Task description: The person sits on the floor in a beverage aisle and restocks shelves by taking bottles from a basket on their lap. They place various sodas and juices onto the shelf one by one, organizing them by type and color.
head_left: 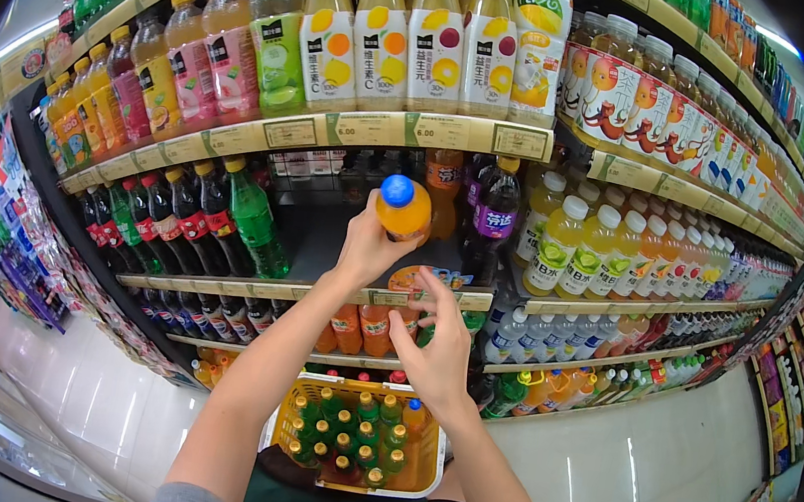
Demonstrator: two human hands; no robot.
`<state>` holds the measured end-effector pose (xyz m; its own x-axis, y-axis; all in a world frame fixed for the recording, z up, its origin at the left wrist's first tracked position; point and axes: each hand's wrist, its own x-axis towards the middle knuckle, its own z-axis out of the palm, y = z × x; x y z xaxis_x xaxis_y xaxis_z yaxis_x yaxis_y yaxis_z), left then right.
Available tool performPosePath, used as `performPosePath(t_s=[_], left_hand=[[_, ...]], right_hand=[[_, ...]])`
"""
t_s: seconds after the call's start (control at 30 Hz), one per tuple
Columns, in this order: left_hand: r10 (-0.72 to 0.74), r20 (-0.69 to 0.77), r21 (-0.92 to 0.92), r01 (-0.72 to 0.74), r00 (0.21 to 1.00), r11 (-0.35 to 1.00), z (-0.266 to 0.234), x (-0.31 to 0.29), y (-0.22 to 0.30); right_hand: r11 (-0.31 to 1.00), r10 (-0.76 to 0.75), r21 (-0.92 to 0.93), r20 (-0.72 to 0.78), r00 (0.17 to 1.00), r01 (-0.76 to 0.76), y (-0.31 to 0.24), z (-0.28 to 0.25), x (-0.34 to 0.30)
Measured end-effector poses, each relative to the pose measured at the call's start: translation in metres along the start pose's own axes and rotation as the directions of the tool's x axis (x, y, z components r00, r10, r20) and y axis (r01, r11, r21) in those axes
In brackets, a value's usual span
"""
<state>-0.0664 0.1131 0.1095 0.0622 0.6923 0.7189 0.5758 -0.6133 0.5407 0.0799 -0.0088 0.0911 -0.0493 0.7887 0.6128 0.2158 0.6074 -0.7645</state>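
Fingers (364, 236) of the left hand (369, 247) wrap around a plastic bottle of orange drink with a blue cap (402, 207), held up before the middle shelf (317, 293). Right hand (440, 351) hangs spread wide, holding nothing, above a yellow plastic basket (286, 417) of green-capped bottles (350, 430).

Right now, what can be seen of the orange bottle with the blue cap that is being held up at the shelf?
The orange bottle is a clear plastic drink bottle filled with orange liquid and closed with a round blue screw cap. It tilts its cap toward the camera, so the top shows more than the body. The left hand grips it from below and the side, holding it in front of the shaded gap on the middle shelf. The right hand is open below it, not touching.
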Motion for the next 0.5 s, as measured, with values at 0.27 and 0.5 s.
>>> performPosePath(t_s=[0.27,0.5], left_hand=[[-0.113,0.172,0.057,0.104,0.979,0.993,0.037,0.029,-0.044],[-0.224,0.309,0.120,0.196,0.924,0.973,0.050,0.051,-0.042]], right_hand=[[0.994,0.096,-0.046,-0.029,0.995,-0.097,0.043,-0.021,-0.002],[0.991,0.128,-0.024,0.012,0.992,-0.128,0.071,-0.015,0.001]])
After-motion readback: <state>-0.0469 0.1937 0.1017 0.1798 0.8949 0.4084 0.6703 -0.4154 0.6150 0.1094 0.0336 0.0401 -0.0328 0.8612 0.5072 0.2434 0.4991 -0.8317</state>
